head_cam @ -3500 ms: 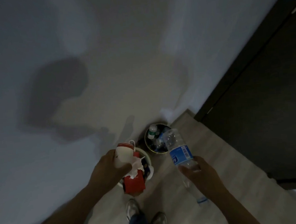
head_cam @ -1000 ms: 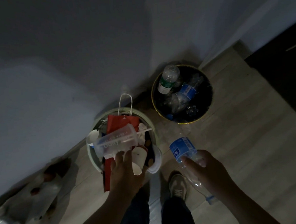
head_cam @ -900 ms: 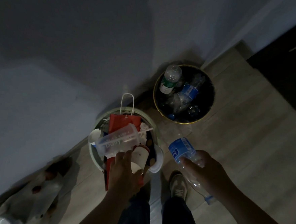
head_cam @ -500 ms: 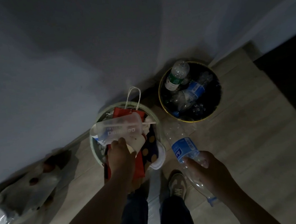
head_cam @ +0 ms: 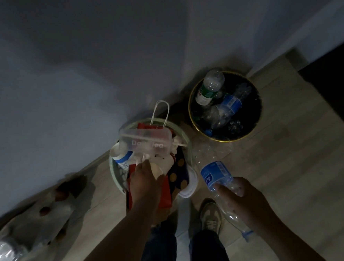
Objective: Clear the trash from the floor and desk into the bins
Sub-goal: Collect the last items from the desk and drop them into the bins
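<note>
My left hand (head_cam: 144, 185) hovers over the pale green bin (head_cam: 116, 182), which is heaped with trash. Its thumb and fingers pinch a paper cup (head_cam: 159, 168), with a red carton (head_cam: 165, 198) under the palm. A clear plastic cup (head_cam: 147, 143) lies across the pile beyond my fingertips. My right hand (head_cam: 241, 203) grips a clear bottle with a blue label (head_cam: 216, 175), tilted, its neck pointing back towards me. The bottle is short of the black gold-rimmed bin (head_cam: 229, 141), which holds several empty bottles (head_cam: 227, 107).
Both bins stand against a grey wall. A pale plastic bag (head_cam: 41, 219) with dark items lies on the wood floor at the left. A dark door (head_cam: 334, 82) is at the right. My shoe (head_cam: 210, 215) is just below the bins. A white lid (head_cam: 188, 189) hangs over the green bin's edge.
The clear plastic cup left my left hand and now lies on the green bin's pile. My left hand has drawn back slightly. The right hand and its bottle have barely moved.
</note>
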`<state>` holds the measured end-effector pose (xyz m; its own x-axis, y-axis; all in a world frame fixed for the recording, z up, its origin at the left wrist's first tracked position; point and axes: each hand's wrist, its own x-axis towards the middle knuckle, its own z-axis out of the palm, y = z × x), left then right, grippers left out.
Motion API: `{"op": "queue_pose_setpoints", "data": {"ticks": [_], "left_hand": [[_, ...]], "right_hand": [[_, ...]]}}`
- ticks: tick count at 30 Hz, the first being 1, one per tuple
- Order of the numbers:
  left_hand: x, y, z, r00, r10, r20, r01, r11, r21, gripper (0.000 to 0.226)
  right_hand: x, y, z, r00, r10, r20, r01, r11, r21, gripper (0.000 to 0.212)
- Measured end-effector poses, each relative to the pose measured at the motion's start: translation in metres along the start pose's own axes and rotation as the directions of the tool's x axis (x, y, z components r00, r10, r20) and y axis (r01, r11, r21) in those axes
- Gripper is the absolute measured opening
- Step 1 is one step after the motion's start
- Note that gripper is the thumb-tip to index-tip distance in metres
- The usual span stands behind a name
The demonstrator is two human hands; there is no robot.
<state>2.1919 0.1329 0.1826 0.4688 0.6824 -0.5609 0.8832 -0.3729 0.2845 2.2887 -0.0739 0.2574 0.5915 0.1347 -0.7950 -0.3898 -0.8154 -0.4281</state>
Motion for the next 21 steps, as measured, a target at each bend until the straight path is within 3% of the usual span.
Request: {"op": "queue_pose_setpoints", "data": {"ticks": [11, 16, 21], "left_hand": [[-0.034, 0.037, -0.079, 0.988, 0.108, 0.109, -0.113, 0.993, 0.041, 0.057], [-0.049, 0.08, -0.118, 0.955, 0.254, 0.153, -0.263, 0.964, 0.037, 0.047], [-0.052, 0.128, -0.149, 0.902, 0.366, 0.227, -0.381, 0.924, 0.025, 0.033]], "right_hand": [[-0.041, -0.055, -0.029, 1.0, 0.001, 0.005, -0.001, 0.999, 0.043, 0.043], [-0.061, -0.076, -0.06, 0.997, -0.004, -0.077, 0.01, 0.997, 0.074, 0.041], [-0.073, -0.087, -0.099, 0.999, 0.024, -0.035, -0.019, 0.988, 0.153, 0.037]]}}
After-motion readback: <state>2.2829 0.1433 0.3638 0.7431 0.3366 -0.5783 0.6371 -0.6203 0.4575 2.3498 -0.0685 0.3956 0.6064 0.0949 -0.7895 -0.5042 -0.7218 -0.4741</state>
